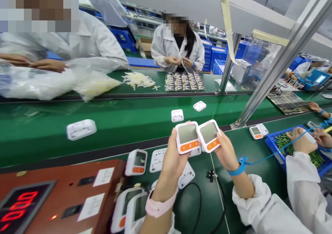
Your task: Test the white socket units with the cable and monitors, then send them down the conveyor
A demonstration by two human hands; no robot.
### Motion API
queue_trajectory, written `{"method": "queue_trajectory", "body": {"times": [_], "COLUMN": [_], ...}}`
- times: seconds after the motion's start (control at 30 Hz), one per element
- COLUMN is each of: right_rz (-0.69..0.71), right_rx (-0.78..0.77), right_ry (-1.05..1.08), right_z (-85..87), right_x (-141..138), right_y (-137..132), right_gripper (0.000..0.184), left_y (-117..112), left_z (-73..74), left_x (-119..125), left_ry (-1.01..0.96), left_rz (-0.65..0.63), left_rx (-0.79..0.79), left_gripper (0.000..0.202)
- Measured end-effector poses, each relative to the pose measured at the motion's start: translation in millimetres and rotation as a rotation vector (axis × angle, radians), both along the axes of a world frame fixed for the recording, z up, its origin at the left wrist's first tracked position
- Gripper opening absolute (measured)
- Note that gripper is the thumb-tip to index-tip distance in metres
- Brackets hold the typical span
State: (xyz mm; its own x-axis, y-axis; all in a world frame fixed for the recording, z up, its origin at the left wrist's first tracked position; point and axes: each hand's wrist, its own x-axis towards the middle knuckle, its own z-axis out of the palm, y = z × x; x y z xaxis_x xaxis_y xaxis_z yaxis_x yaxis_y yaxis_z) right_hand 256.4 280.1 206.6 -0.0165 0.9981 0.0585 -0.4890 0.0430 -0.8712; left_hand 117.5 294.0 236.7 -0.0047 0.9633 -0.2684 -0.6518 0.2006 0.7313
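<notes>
My left hand (pixel 175 154) grips a white square digital device (pixel 188 134) with a grey screen and an orange button strip. A second device of the same kind (pixel 208 133) is held at its right edge by my right hand (pixel 227 151). Both face me, side by side, their adjoining edges touching or overlapping. Beneath my hands, several white device housings lie on the green bench, one of them a back-up housing (pixel 186 175). Left of my left hand, a device (pixel 136 162) leans with its screen sideways. More devices (pixel 127 206) sit by my left forearm.
A brown tester box (pixel 70 182) with red digits stands at left. Black cables (pixel 199 196) lie on the bench. White housings (pixel 81 129) rest on the green conveyor (pixel 46 123). At right, a co-worker's hands are over a blue tray (pixel 276 152); other workers sit opposite. A metal post (pixel 275 61) rises nearby.
</notes>
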Motion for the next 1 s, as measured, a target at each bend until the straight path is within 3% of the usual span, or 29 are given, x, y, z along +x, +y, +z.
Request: {"method": "queue_trajectory", "body": {"times": [0.27,0.67,0.8,0.93,1.0], "right_rz": [-0.044,-0.074,0.011,0.091,0.037], "right_rx": [0.028,0.017,-0.007,-0.084,-0.098], "right_ry": [-0.021,-0.003,0.029,0.024,-0.141], "right_z": [-3.1,-5.3,-5.7,-29.0,-47.5], "right_x": [6.3,12.0,15.0,26.1,35.2], "right_y": [3.3,2.4,7.6,30.1,49.1], "right_gripper": [0.05,0.045,0.044,0.045,0.045], "left_y": [2.5,-1.7,-1.4,0.9,2.7], "left_z": [0.5,3.6,4.2,6.6,7.5], "left_x": [-6.4,-1.4,-2.5,-6.3,-8.6], "left_ry": [-0.032,-0.078,-0.097,-0.1,-0.107], "left_rz": [0.016,-0.062,-0.081,-0.033,0.003], "left_rx": [0.032,0.032,0.034,-0.011,-0.012], "left_gripper": [0.039,0.046,0.047,0.04,0.031]}}
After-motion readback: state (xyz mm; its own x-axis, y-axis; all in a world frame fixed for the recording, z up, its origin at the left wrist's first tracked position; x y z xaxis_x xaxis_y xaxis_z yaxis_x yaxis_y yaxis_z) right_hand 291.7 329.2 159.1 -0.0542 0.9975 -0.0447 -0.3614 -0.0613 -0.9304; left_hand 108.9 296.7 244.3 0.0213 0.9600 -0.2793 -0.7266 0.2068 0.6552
